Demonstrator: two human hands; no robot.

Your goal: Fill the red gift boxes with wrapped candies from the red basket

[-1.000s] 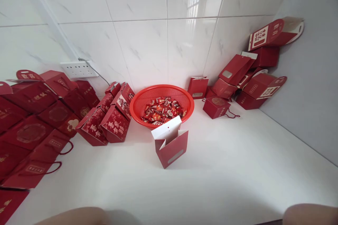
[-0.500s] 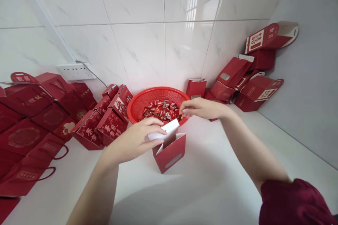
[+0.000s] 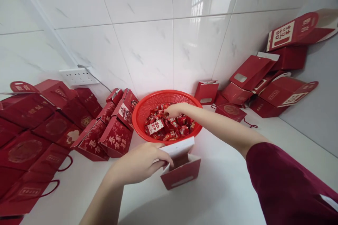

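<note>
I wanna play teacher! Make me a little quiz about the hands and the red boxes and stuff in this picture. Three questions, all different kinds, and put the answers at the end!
1. Pick one. What is the left hand touching?
A) a cable
B) the open box
C) a sleeve

2. True or false? The right hand is in the basket.

3. Fill the gap: the white socket is on the ____.

Key: 1. B; 2. True; 3. wall.
</note>
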